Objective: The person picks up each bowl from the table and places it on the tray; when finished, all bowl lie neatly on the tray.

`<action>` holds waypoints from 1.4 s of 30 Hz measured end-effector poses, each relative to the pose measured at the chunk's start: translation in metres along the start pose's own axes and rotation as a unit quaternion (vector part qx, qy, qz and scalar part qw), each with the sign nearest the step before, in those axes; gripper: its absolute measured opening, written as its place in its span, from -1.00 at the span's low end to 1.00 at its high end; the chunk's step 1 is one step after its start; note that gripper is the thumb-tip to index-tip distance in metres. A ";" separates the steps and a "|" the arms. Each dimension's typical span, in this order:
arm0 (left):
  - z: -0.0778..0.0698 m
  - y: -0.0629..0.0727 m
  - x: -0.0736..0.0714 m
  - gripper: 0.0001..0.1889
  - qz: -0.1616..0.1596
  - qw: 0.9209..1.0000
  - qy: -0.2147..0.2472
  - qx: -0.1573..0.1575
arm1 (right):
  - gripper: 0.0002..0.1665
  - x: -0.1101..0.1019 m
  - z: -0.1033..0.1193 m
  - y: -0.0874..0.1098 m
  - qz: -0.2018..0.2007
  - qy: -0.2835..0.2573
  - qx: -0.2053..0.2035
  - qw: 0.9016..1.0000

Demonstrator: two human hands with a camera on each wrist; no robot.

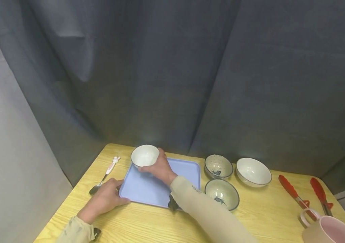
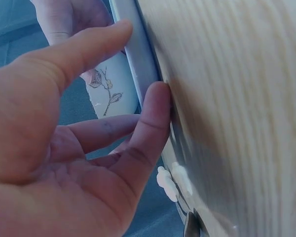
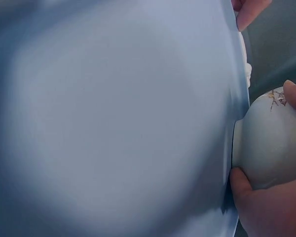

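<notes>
My right hand [image 1: 159, 167] grips a small white bowl [image 1: 144, 156] by its side, over the back left corner of a blue tray [image 1: 151, 190]. In the right wrist view, thumb and fingers span the bowl [image 3: 271, 143], whose foot is at the tray surface; whether it touches I cannot tell. A plant pattern marks the bowl's outside in the left wrist view. My left hand [image 1: 106, 199] holds the tray's front left corner, thumb along the front edge and fingers at the left side. Left of the tray lies a spoon [image 1: 110, 167] with a rabbit-topped handle.
Two patterned bowls [image 1: 219, 166] [image 1: 222, 194] and a larger white bowl [image 1: 253, 172] stand right of the tray. Red-tipped tongs [image 1: 288, 186] lie farther right, behind a pink mug [image 1: 327, 231]. A dark curtain [image 1: 160, 84] hangs along the table's back edge.
</notes>
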State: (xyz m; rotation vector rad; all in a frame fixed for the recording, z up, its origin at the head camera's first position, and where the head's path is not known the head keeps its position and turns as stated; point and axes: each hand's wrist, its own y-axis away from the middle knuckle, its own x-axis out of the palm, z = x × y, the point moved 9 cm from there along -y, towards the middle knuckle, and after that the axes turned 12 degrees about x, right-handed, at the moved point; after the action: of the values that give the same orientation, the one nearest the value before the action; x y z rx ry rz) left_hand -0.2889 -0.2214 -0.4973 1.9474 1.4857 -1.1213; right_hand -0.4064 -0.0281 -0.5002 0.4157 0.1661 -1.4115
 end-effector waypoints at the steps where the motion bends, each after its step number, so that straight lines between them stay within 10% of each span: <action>1: 0.000 0.000 0.000 -0.31 0.001 1.000 0.001 -0.002 | 0.60 0.000 0.000 0.000 0.000 0.001 0.000 1.000; 17: 0.000 0.001 0.000 -0.26 0.008 1.000 0.003 -0.007 | 0.62 -0.045 0.012 0.028 0.005 0.093 0.036 0.995; 29: 0.004 0.002 -0.001 -0.18 0.013 1.000 -0.002 0.001 | 0.51 -0.172 0.008 0.088 -0.007 0.091 0.054 0.994; 42: 0.012 0.014 -0.010 -0.25 0.010 1.000 -0.007 0.019 | 0.51 -0.312 -0.045 0.103 -0.077 0.114 0.089 0.987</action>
State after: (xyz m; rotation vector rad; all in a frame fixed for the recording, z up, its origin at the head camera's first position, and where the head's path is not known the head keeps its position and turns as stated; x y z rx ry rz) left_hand -0.2809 -0.2401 -0.4978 1.9710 1.4450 -1.1614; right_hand -0.3505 0.2869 -0.4117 0.7246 0.2632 -1.5339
